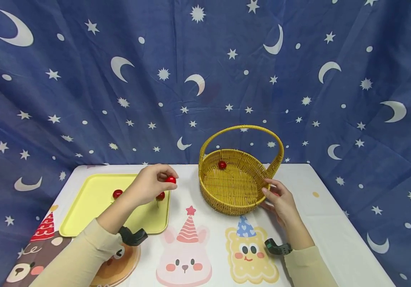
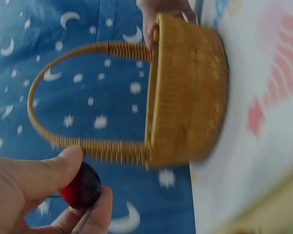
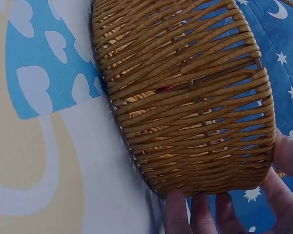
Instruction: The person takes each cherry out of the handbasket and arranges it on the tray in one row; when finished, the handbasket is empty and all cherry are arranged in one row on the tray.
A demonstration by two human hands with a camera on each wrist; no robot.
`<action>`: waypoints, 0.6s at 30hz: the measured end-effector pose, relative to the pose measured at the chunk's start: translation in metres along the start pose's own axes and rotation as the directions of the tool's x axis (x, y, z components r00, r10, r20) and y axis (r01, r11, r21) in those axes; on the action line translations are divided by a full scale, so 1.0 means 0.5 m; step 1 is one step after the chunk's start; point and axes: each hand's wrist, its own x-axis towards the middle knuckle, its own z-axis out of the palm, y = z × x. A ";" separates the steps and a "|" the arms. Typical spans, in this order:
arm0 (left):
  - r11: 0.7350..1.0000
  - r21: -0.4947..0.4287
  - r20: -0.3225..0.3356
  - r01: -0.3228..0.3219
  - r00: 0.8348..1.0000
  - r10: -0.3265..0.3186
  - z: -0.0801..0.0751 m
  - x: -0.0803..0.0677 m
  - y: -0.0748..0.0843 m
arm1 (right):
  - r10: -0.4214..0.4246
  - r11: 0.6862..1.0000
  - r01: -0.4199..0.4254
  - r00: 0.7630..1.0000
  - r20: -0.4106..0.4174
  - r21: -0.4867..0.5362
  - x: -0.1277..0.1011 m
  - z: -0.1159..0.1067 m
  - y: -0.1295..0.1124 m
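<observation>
Between thumb and fingers, my left hand [image 1: 152,184] pinches a red cherry [image 1: 171,180] above the right edge of the yellow tray [image 1: 94,199]. In the left wrist view the held cherry [image 2: 83,187] looks dark and glossy, with a thin green stem. Two more cherries show on the tray, one cherry [image 1: 117,194] near its middle and another cherry [image 1: 160,196] under my left hand. My right hand [image 1: 280,201] grips the right rim of the woven basket [image 1: 227,206], thumb over the edge and fingers along the outer wall. Inside the basket, a cherry [image 1: 222,164] lies at the back left.
The basket's tall handle [image 1: 242,126] arches over its opening. A white tablecloth [image 1: 320,223] with cartoon prints covers the table. Behind it hangs a blue curtain [image 1: 176,99] with moons and stars.
</observation>
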 end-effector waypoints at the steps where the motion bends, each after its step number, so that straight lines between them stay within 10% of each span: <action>1: 1.000 0.014 -0.019 0.022 1.000 -0.022 -0.014 -0.008 -0.013 | 0.000 1.000 0.000 1.000 0.001 0.001 -0.001 0.000 0.000; 18: 0.941 0.297 -0.237 0.161 0.967 -0.091 -0.190 -0.110 -0.241 | 0.005 1.000 -0.005 1.000 -0.002 0.015 -0.002 -0.001 0.000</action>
